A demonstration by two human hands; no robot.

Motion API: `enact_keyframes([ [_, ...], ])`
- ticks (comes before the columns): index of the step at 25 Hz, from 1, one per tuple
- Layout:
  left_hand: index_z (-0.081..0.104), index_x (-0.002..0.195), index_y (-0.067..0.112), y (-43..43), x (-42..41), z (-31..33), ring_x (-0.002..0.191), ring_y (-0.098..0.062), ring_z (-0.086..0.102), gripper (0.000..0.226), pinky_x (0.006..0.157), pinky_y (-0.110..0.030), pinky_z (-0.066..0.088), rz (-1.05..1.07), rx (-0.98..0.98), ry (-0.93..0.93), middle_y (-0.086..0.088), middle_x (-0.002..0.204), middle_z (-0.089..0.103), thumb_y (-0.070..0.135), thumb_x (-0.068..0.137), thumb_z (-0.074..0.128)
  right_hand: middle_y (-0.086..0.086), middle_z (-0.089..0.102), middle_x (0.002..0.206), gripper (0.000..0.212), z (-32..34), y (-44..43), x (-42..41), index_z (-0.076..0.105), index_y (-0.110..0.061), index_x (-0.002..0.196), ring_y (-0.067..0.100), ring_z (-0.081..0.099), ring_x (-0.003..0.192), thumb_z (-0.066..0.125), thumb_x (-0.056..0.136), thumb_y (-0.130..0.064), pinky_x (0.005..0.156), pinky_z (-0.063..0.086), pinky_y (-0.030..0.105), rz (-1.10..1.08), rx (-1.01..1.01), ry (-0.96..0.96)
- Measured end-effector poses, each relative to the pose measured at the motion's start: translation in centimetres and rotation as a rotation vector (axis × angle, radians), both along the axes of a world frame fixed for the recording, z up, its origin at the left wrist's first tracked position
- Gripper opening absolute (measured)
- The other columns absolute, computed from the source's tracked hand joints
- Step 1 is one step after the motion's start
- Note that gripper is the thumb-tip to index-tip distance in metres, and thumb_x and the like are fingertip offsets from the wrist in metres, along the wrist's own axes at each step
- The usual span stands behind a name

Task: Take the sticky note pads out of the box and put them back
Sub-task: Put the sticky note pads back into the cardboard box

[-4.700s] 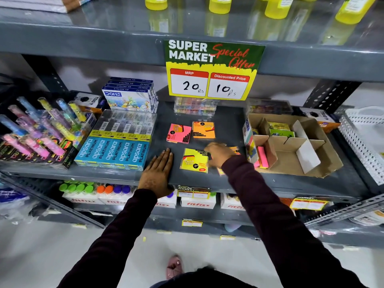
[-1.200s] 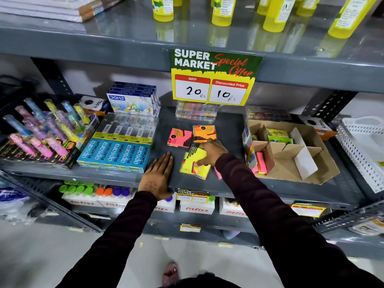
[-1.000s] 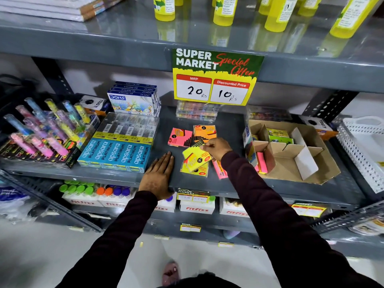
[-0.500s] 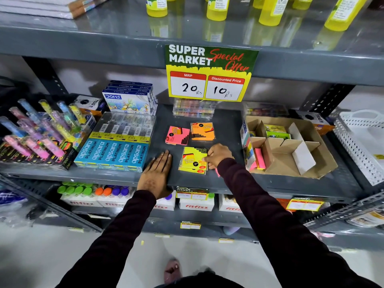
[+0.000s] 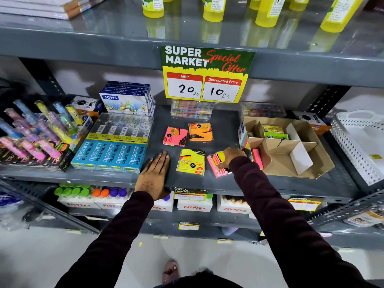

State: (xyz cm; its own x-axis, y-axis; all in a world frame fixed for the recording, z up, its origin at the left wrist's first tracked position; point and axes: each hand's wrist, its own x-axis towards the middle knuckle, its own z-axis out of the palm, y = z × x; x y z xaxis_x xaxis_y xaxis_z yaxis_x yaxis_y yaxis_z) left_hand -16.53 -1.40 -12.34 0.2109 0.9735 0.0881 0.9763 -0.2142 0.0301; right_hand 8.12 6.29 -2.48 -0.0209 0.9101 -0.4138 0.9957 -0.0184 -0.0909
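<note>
Sticky note pads lie on the grey shelf (image 5: 228, 125): a pink pad (image 5: 175, 136), an orange pad (image 5: 200, 132), and a yellow stack (image 5: 191, 162) in front of them. My right hand (image 5: 233, 156) is curled over a small pile of pink and yellow pads (image 5: 216, 166) just left of the cardboard box (image 5: 301, 163), its fingertips hidden. The box holds green-yellow pads (image 5: 274, 132) at the back and an upright pink pad (image 5: 257, 157) in its front-left cell. My left hand (image 5: 154, 175) lies flat on the shelf's front edge, holding nothing.
Blue Apsara pencil boxes (image 5: 110, 154) sit just left of my left hand, with highlighters (image 5: 31, 134) further left. Doms boxes (image 5: 126, 100) and clear packs (image 5: 192, 110) stand at the back. A price sign (image 5: 207, 73) hangs above. A white basket (image 5: 361, 140) stands to the right.
My right hand set a yellow pad down on the yellow stack, then moved right onto the pink and yellow pads beside the box. My left hand stayed flat.
</note>
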Motion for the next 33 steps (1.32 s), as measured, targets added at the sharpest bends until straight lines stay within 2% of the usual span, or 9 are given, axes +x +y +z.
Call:
enact_keyframes([
  [6,0.028,0.14,0.0,0.0,-0.1,0.0,0.132,-0.032,0.036,0.121,0.107,-0.046,0.028,0.003,-0.014,-0.029,-0.019,0.146,0.034,0.048,0.043,0.083,0.018,0.061,0.126,0.053,1.1,0.9,-0.5,0.057,-0.002,0.115,0.033,0.058,0.117,0.08,0.074,-0.027,0.095,0.049,0.036,-0.053,0.084,0.056],
  [10,0.027,0.141,0.0,0.0,-0.2,-0.2,0.134,-0.03,0.033,0.12,0.11,-0.045,0.026,-0.01,-0.028,-0.026,-0.018,0.148,0.031,0.053,0.048,0.08,0.022,0.059,0.1,0.031,2.6,1.5,-0.9,0.051,-0.005,0.07,0.032,0.058,0.092,0.077,0.078,-0.022,0.073,0.042,0.03,-0.007,0.05,0.044],
  [11,0.026,0.141,0.001,0.1,-0.2,-0.2,0.134,-0.029,0.032,0.119,0.11,-0.045,0.025,-0.007,-0.03,-0.02,-0.017,0.148,0.03,0.054,0.049,0.079,0.022,0.06,0.099,0.025,3.0,1.7,-1.1,0.055,-0.004,0.072,0.032,0.058,0.092,0.073,0.081,-0.018,0.074,0.044,0.032,-0.004,0.108,0.041],
  [12,0.025,0.142,0.001,0.1,-0.2,-0.2,0.135,-0.028,0.031,0.119,0.111,-0.044,0.025,-0.005,-0.029,-0.019,-0.016,0.149,0.03,0.055,0.049,0.078,0.023,0.063,0.107,0.015,3.4,1.8,-1.5,0.062,0.0,0.086,0.034,0.06,0.099,0.067,0.085,-0.014,0.08,0.048,0.034,0.007,0.193,0.049],
  [14,0.026,0.141,0.001,0.2,-0.2,-0.2,0.135,-0.028,0.031,0.118,0.11,-0.045,0.026,-0.009,-0.024,-0.02,-0.016,0.149,0.029,0.053,0.049,0.077,0.023,0.061,0.123,0.028,4.0,2.1,-3.0,0.058,0.0,0.118,0.037,0.058,0.115,0.053,0.092,-0.012,0.092,0.049,0.038,0.017,0.358,0.084],
  [17,0.027,0.14,0.0,0.1,-0.2,-0.2,0.135,-0.027,0.031,0.116,0.11,-0.044,0.028,-0.013,-0.029,-0.033,-0.017,0.148,0.03,0.049,0.047,0.075,0.023,0.053,0.131,0.039,4.1,2.6,-6.2,0.042,-0.01,0.135,0.041,0.056,0.118,0.044,0.097,-0.012,0.094,0.049,0.043,0.059,0.423,0.165],
  [22,0.027,0.14,0.001,0.0,-0.2,0.0,0.135,-0.026,0.031,0.115,0.109,-0.044,0.03,-0.015,-0.024,-0.047,-0.016,0.148,0.031,0.049,0.047,0.073,0.024,0.052,0.13,0.046,3.2,4.0,-10.5,0.041,-0.003,0.135,0.042,0.055,0.116,0.053,0.09,0.0,0.096,0.047,0.043,0.156,0.483,0.177],
  [27,0.03,0.139,-0.002,-0.1,-0.1,0.2,0.134,-0.027,0.034,0.113,0.107,-0.045,0.033,-0.019,-0.006,-0.031,-0.017,0.147,0.033,0.052,0.049,0.072,0.023,0.05,0.132,0.042,0.4,4.8,-13.0,0.045,-0.001,0.132,0.039,0.045,0.124,0.045,0.09,0.005,0.102,0.041,0.043,0.397,0.512,0.05],
  [33,0.032,0.138,-0.004,0.1,-0.2,0.1,0.131,-0.029,0.038,0.12,0.105,-0.044,0.036,-0.027,-0.01,-0.005,-0.019,0.145,0.036,0.057,0.045,0.078,0.02,0.063,0.12,0.03,-0.1,5.0,-15.3,0.064,-0.004,0.11,0.036,0.057,0.113,0.065,0.087,-0.023,0.092,0.049,0.036,0.369,0.318,0.153],
])
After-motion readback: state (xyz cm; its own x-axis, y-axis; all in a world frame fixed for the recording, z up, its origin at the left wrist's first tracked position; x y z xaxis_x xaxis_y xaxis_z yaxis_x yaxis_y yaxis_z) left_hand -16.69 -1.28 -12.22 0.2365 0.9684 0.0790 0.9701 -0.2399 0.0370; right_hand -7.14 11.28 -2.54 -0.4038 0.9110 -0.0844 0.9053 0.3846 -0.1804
